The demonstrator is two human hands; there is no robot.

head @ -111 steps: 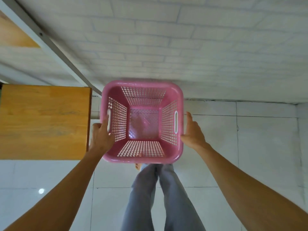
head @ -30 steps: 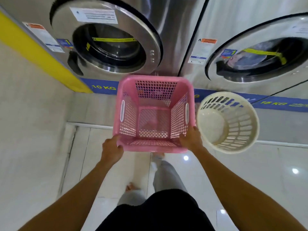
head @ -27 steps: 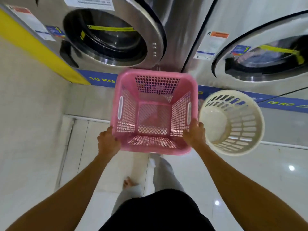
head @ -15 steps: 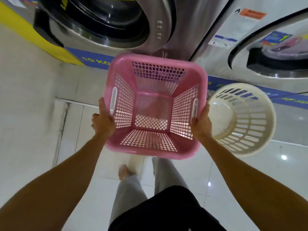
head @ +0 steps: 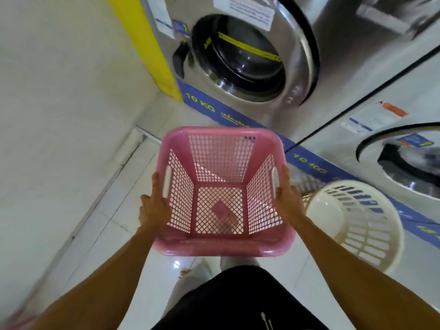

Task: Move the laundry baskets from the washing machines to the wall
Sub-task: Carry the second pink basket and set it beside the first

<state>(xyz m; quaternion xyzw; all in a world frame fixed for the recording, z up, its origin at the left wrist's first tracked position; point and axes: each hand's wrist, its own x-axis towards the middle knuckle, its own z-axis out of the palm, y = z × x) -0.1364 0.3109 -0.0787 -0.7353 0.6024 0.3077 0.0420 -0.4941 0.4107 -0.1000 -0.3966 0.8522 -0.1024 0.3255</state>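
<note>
Gripping the square pink perforated plastic basket (head: 221,194) by both sides, left hand (head: 152,206) and right hand (head: 288,198) closed on its rim, lifting it before the steel washing machine (head: 250,58). Carrying it level would best clear the round cream slotted basket (head: 357,225) alongside.

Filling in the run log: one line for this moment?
left hand + right hand: gripping pink basket sides | lifted, empty | white basket on floor by washers
</note>
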